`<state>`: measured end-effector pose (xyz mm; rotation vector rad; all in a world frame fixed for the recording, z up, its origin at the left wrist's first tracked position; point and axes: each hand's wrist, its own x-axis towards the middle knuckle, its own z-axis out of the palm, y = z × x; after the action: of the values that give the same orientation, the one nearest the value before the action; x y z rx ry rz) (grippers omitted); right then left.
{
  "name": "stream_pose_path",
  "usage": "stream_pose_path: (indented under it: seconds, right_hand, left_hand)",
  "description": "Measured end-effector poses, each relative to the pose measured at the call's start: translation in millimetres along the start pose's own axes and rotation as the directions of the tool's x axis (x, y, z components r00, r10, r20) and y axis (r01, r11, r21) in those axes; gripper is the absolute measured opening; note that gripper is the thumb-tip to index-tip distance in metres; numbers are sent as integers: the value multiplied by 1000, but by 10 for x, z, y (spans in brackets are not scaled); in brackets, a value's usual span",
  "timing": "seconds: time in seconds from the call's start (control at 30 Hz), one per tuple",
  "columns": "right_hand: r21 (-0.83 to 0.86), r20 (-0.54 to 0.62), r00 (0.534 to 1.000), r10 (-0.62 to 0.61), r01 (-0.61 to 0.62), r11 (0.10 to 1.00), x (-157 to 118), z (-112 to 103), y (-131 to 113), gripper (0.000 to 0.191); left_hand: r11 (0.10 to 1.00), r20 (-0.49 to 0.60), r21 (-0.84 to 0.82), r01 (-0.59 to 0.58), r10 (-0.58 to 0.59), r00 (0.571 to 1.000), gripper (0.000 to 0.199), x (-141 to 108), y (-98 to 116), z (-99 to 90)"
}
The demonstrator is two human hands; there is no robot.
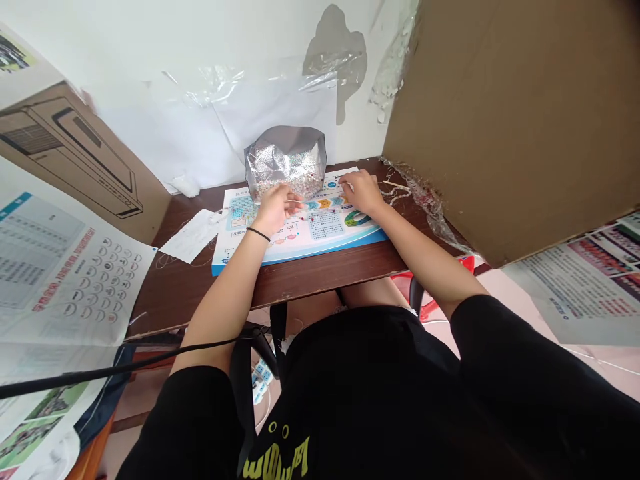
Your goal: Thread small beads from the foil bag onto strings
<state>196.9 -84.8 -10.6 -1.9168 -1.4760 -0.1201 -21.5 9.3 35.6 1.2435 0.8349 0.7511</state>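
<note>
My left hand (279, 208), with a black band at the wrist, is over the printed board, its fingers curled together near the open silver bag (286, 163). Whatever those fingers pinch is too small to name. Many small pale and reddish beads fill the bag. My right hand (362, 191) rests at the board's upper right, fingers bent and close together; any object in them is hidden. Between the hands, a few tiny red and clear pieces lie on the printed board (327, 230), which has blue edges and coloured diagrams.
The brown table (300, 283) ends close to my body. A white paper (193, 237) with thin thread lies at the left. Cardboard stands on both sides. Crumpled clear plastic (434, 212) and stringy scraps are at the right. A black cable (125, 367) crosses the lower left.
</note>
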Motion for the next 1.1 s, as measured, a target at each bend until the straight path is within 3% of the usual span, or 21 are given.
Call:
stream_pose_path:
  seconds: [0.07, 0.13, 0.2, 0.3, 0.43, 0.7, 0.77, 0.87, 0.93, 1.0, 1.1]
  right_hand:
    - [109, -59, 997, -39, 45, 993, -22, -18, -72, 28]
    - [242, -34, 993, -110, 115, 963, -77, -1, -195, 31]
    - [336, 34, 976, -216, 192, 922, -147, 38, -327, 32]
    - [345, 102, 935, -338, 286, 894, -221, 89, -448, 27]
    - [316, 118, 942, -313, 263, 911, -224, 78, -438, 9]
    - [255, 99, 947, -306, 273, 928, -225, 26, -465, 14]
    - [242, 92, 950, -300, 271, 932, -228, 38, -459, 15]
    - [242, 67, 957, -282, 259, 935, -222, 58, -424, 14]
    - [254, 72, 962, -263, 237, 938, -218, 68, -406, 14]
    - [268, 93, 963, -253, 221, 938, -220, 77, -404, 13]
    - [288, 114, 957, -266, 224, 931, -233, 90, -424, 13]
  left_hand:
    - [994, 139, 102, -48, 33, 990, 23, -69, -48, 51]
    - [968, 217, 203, -145, 100, 971, 25, -96, -120, 87]
    - [922, 244, 304, -242, 170, 955, 30, -79, -200, 100]
    - [844, 263, 424, -329, 233, 936, 33, -17, -285, 80]
    - [787, 293, 475, -394, 281, 914, 32, 4, -281, 45]
    - [746, 275, 517, -420, 320, 907, 22, -12, -170, 68]
    - [743, 200, 520, -422, 374, 905, 25, 49, -140, -10]
    - [747, -12, 553, -369, 449, 893, 38, 151, -93, -214]
    - [737, -99, 601, -310, 454, 885, 34, 200, -79, -346]
    - [691, -94, 671, -271, 441, 892, 24, 232, -89, -424]
    - [604, 14, 740, -297, 427, 904, 17, 277, -148, -436]
